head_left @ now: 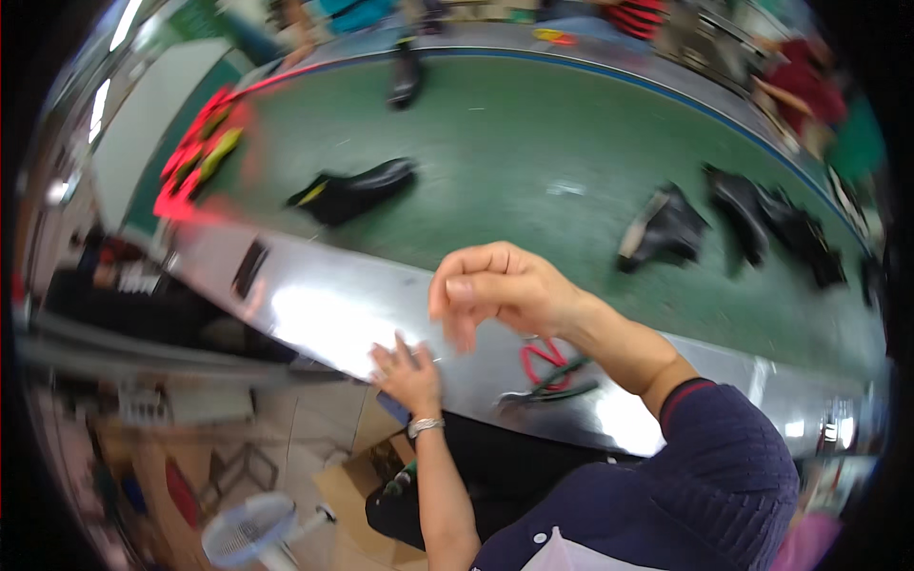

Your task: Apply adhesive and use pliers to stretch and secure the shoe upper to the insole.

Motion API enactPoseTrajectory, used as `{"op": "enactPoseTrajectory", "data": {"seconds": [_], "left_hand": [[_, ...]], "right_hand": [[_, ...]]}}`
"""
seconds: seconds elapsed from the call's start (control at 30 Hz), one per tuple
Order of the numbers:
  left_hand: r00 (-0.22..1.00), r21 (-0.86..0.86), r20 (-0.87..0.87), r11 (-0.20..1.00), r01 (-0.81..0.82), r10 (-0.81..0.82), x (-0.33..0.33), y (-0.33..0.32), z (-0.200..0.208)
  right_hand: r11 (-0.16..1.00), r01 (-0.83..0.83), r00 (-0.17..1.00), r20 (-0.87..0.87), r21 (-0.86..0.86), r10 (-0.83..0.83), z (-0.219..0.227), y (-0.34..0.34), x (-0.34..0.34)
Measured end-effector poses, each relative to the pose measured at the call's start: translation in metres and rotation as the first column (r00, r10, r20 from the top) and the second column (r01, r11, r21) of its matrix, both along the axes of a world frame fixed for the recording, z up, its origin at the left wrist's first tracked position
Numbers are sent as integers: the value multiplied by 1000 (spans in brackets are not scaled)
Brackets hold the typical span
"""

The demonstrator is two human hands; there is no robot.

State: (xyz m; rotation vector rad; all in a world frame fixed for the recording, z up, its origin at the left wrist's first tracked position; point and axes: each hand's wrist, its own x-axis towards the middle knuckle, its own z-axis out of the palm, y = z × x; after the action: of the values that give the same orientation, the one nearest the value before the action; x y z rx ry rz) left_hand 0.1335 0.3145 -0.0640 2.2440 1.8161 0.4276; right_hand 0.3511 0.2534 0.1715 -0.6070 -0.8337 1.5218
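Observation:
My left hand point(409, 376) lies palm down with spread fingers on the shiny metal ledge point(457, 390) along the front of the workbench. My right hand point(500, 285) is raised above the ledge, its fingers curled in toward the thumb, and no object shows in it. On the ledge below the right wrist are a dark-handled tool like pliers point(562, 385) and red loops point(535, 366), perhaps scissor handles. Farther away, a black boot point(357, 190) rests on its side on the green belt point(514, 162).
Several more black boots point(666, 228) lie at the right of the belt. Another boot point(406, 78) is near the far edge, by other people. Yellow-green pieces point(221, 152) sit under red light at far left. A phone-like dark object point(250, 266) lies on the ledge; a fan point(248, 531) stands below.

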Motion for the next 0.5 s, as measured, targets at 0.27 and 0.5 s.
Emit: {"op": "enactPoseTrajectory", "data": {"seconds": [0.27,0.5], "left_hand": [[999,139,15,990,-32,30,-20,-10,3],[995,137,91,989,-54,42,-8,-8,7]], "right_hand": [[976,109,634,743,188,-215,-113,249,-62],[919,258,122,933,299,-338,-145,384,-108]]}}
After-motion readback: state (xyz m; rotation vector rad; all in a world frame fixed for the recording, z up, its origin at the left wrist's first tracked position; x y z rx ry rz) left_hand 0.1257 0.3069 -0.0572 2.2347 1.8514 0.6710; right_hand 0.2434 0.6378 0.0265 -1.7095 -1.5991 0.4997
